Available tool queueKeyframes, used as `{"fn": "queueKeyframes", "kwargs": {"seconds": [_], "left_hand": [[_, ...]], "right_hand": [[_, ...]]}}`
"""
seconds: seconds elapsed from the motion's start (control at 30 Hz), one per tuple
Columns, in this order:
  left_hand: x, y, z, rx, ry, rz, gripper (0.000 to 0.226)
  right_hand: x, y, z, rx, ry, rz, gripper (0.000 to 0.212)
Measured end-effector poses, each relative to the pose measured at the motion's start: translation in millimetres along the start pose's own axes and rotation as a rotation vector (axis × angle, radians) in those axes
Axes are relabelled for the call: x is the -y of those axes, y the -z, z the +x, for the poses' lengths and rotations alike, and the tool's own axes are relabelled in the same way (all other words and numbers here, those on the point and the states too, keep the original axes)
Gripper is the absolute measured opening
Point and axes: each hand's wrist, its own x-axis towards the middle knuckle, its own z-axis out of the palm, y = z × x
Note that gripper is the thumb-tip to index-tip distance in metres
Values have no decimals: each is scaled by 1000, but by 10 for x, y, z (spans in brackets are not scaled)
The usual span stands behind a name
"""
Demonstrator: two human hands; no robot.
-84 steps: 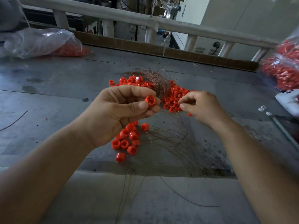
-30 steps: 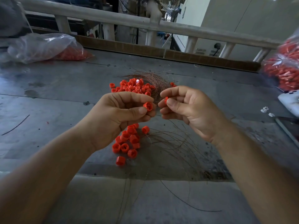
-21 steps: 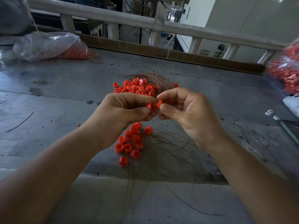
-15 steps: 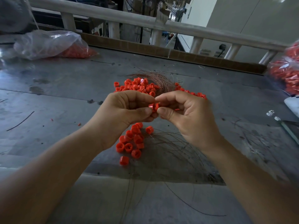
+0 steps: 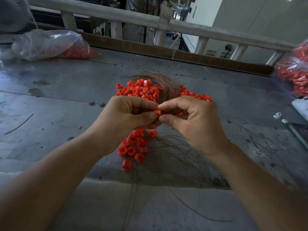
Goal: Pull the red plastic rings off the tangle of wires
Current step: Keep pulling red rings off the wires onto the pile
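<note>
One red ring (image 5: pixel 158 112) is being pinched by the left hand (image 5: pixel 126 117) and the right hand (image 5: pixel 191 120) together (apart a second ago); a pull-off is probably being started.

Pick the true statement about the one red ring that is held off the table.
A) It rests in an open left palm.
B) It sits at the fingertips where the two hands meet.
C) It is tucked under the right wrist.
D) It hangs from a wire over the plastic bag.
B: the red ring is pinched where the thumb and forefinger tips of the left hand and the right hand come together, above the table.
</note>
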Motion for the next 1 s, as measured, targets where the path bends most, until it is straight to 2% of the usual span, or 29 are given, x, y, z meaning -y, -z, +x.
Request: {"fn": "queueKeyframes", "kwargs": {"seconds": [0.37,0.5,0.63,1.0], "left_hand": [[15,19,-4,19,-9,-11,18],[10,-5,-28,24,-61,50,17],[-4,8,-28,56,-17,11,18],[-13,18,-37,101,53,-59,18]], "right_hand": [[20,28,-7,-4,-6,11,21],[33,15,-20,-27,62,-57,23],[17,14,-14,-26,115,-94,24],[8,39,-8,5,94,22,21]]}}
